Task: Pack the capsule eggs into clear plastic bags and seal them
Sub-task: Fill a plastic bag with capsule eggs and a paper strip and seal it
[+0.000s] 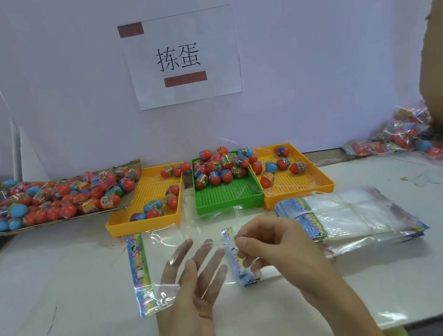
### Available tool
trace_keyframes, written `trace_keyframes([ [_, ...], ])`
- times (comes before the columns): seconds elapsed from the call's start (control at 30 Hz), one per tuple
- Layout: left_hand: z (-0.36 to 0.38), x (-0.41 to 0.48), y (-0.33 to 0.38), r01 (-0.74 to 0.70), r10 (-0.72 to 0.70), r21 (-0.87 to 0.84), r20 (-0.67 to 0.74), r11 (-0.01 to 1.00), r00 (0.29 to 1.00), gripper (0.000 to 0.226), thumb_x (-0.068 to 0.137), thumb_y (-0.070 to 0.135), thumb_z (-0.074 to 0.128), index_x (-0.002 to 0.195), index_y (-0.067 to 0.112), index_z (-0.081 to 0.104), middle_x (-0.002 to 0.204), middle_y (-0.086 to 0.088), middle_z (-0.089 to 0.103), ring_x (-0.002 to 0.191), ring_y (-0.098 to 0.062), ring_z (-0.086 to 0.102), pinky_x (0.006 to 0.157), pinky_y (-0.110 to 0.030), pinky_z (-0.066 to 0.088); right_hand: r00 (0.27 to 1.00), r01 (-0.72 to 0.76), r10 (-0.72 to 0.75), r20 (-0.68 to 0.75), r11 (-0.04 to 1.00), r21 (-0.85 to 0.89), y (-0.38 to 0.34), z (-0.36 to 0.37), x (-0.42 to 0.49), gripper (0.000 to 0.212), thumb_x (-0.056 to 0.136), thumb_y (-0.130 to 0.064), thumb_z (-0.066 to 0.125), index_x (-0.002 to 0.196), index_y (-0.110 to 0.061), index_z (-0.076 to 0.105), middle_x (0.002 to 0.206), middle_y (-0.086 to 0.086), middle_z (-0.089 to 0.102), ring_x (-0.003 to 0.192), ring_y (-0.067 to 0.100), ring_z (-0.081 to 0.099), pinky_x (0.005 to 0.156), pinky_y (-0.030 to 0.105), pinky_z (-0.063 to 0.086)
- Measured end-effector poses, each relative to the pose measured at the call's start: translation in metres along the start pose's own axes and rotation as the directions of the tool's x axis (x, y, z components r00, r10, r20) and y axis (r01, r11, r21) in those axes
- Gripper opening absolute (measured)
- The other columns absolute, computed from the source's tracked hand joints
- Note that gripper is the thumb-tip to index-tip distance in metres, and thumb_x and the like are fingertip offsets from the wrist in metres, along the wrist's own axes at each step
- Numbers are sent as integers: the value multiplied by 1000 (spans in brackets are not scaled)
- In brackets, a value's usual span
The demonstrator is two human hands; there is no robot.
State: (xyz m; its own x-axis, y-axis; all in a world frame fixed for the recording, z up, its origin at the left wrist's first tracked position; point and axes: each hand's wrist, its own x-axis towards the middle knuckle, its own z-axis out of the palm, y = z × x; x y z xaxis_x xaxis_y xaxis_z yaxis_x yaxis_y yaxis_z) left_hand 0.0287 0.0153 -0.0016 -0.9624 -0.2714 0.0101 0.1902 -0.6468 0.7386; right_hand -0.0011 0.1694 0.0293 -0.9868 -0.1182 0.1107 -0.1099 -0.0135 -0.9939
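Lower centre of frame, on the white table (58, 280): one clear plastic bag (164, 252), empty. Left hand (192, 283) lies inside it, fingers straight, spreading it for loading. Right hand (273, 246) pinches the printed mouth strip (235, 255), holding it open. Capsule eggs (220, 168) wait beyond, in the green tray (228, 198) mid-frame.
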Motion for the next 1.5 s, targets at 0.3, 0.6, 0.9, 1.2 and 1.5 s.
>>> trace_keyframes([
  [0.3,-1,-2,1,-31,32,4,-75,999,997,27,104,8,42,116,16,65,109,-10,77,96,-25,76,64,-25,61,953,120,-149,-264,985,-122,1,-19,0,18,87,-4,73,82,-20,76,69,2,72,57,11,65,58,21,51],
  [0.6,1,-2,3,-27,25,-17,-116,999,993,28,105,7,41,115,16,65,108,-10,77,94,-24,77,63,-26,61,945,140,-260,-199,870,-474,-7,-23,-5,61,98,-16,62,146,-48,42,156,-33,21,135,-20,20,103,8,21],
  [0.9,-1,-2,4,-9,3,-58,-105,998,994,26,103,9,45,114,18,66,107,-8,78,87,-21,77,60,-24,60,997,-71,74,15,986,-151,0,9,-3,17,96,-27,66,112,-29,68,97,-2,74,80,6,70,78,30,57],
  [1.2,-2,-2,1,-27,29,49,-52,998,998,27,101,13,48,117,22,68,112,-8,77,97,-26,76,61,-25,60,997,-14,12,74,1000,17,4,22,-3,13,94,-4,64,96,-12,74,78,2,72,67,11,65,63,22,52],
  [1.5,3,-7,1,-57,56,135,17,989,998,33,86,25,58,117,24,69,112,-7,77,97,-28,76,59,-29,60,1000,-5,5,17,1000,-19,6,15,-2,12,87,-12,77,77,-11,70,69,4,67,54,11,57,58,21,50],
])
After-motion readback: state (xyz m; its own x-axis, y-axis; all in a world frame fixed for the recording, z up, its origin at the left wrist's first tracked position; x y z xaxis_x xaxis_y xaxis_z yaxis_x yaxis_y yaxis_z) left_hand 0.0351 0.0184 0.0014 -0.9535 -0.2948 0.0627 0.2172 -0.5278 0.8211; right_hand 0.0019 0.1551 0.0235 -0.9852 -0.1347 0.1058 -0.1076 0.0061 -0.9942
